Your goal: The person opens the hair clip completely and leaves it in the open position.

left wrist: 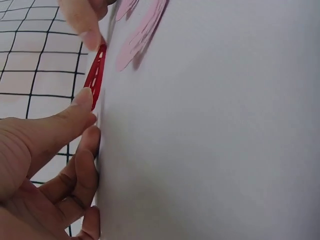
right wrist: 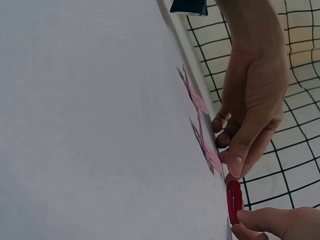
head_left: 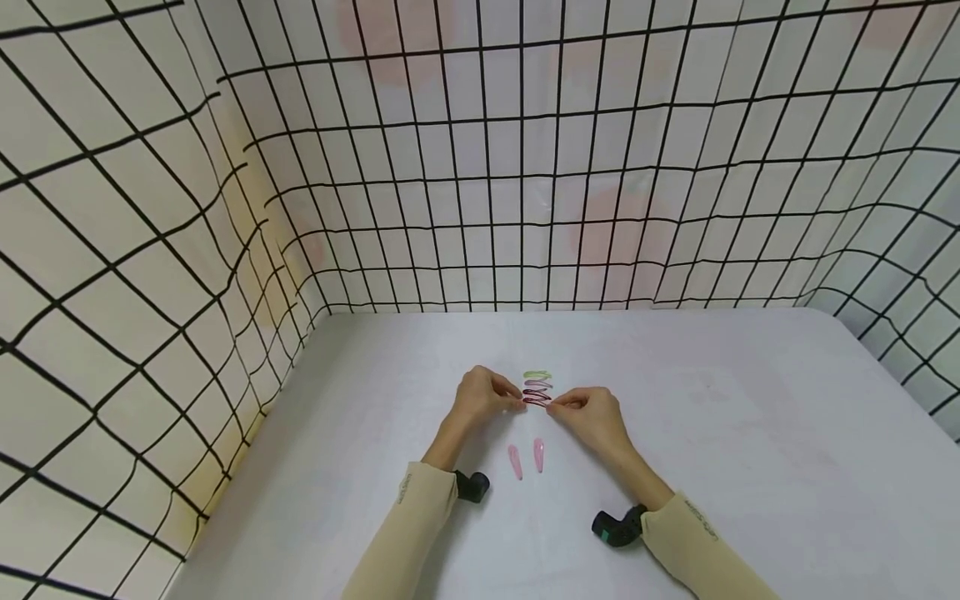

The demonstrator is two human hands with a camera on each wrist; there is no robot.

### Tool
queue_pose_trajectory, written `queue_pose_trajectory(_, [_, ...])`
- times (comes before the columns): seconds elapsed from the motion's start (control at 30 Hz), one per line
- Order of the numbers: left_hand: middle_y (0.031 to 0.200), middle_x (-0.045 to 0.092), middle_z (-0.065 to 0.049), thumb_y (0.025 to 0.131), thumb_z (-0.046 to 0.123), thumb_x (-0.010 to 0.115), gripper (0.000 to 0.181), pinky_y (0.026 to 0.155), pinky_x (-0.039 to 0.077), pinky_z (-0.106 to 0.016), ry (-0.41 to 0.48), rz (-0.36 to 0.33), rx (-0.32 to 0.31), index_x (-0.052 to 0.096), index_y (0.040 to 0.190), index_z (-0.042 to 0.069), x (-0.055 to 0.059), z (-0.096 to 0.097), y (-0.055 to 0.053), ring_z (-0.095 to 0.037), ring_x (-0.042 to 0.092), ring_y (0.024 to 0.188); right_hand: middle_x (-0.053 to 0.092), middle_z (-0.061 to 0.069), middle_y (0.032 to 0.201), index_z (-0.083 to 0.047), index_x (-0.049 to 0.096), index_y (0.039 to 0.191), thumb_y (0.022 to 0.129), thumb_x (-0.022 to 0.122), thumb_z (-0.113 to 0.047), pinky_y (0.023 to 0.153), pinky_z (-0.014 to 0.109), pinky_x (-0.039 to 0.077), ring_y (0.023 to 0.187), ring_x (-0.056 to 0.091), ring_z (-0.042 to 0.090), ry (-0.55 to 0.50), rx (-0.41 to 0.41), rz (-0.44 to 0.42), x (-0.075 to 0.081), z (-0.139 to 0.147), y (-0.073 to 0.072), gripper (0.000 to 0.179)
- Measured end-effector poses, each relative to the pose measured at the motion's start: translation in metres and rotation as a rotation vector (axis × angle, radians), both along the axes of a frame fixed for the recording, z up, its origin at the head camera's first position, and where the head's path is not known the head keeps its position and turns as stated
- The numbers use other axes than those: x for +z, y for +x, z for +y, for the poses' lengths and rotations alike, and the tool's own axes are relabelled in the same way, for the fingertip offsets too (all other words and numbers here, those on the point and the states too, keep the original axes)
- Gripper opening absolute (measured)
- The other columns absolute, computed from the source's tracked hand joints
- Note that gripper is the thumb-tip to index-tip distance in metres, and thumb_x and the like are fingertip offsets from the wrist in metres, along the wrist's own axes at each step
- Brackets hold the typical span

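A red snap hair clip point(head_left: 536, 403) lies crosswise between my two hands, close over the white table. My left hand point(head_left: 480, 396) pinches one end of it between thumb and fingertip; the left wrist view shows the thumb pressed on the clip point(left wrist: 96, 75). At the other end, the thumb and forefinger of my right hand point(head_left: 592, 417) grip it, as the right wrist view of the red clip point(right wrist: 234, 202) shows. Just beyond it, a dark red clip point(head_left: 537, 392), a mauve clip point(head_left: 537, 383) and a yellow-green clip point(head_left: 537, 373) form a column.
Nearer to me, two pink hair clips, a left one point(head_left: 515, 461) and a right one point(head_left: 538, 455), lie side by side on the table point(head_left: 750, 433). A black wire grid point(head_left: 487, 179) over pale sheeting encloses the back and sides. Each wrist wears a black camera.
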State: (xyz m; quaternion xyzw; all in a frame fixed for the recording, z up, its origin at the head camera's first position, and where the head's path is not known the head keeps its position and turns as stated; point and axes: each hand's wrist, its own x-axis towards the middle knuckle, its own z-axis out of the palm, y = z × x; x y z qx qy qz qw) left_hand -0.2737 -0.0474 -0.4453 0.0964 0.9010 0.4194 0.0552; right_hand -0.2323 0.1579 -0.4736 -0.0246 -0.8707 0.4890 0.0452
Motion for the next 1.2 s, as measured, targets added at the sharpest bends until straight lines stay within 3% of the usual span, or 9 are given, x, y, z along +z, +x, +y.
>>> queue_pose_trajectory(0.2, [0.079,0.074,-0.006,0.079,0.013,0.09,0.013,0.062,0.039,-0.022,0.02,-0.017,0.001,0.084,0.087,0.006,0.002,-0.018,0.013,-0.011,0.05,0.071,0.066,0.0,0.07,-0.007,0.082,0.089,0.087,0.08,-0.019,0.063,0.026,0.038,0.069,0.05,0.013,-0.002,-0.006,-0.042,0.004,0.006,0.012,0.012])
queue_pose_trajectory(0.5, [0.074,0.075,-0.003,0.077,0.013,0.091,0.012,0.062,0.041,-0.02,0.06,-0.035,-0.054,0.082,0.082,0.007,-0.003,-0.03,0.03,-0.006,0.052,0.066,0.065,-0.004,0.066,-0.011,0.081,0.085,0.085,0.08,-0.015,0.062,0.025,0.042,0.068,0.054,0.012,0.004,0.098,-0.074,0.007,0.006,0.023,0.004])
queue_pose_trajectory(0.9, [0.085,0.08,-0.004,0.079,0.011,0.089,0.012,0.068,0.045,-0.019,0.097,-0.117,-0.255,0.084,0.089,0.009,-0.001,-0.031,0.033,-0.003,0.059,0.071,0.053,-0.006,0.06,-0.015,0.082,0.086,0.085,0.082,-0.018,0.055,0.022,0.033,0.06,0.044,0.006,0.007,0.241,-0.054,0.006,0.002,0.029,0.003])
queue_pose_trajectory(1.2, [0.085,0.08,-0.006,0.079,0.006,0.089,0.014,0.066,0.046,-0.018,0.135,-0.119,-0.312,0.083,0.092,0.007,-0.001,-0.028,0.034,-0.003,0.061,0.069,0.052,-0.005,0.062,-0.014,0.082,0.089,0.088,0.079,-0.016,0.057,0.021,0.034,0.061,0.044,0.006,0.007,0.322,-0.056,0.005,0.002,0.028,0.004])
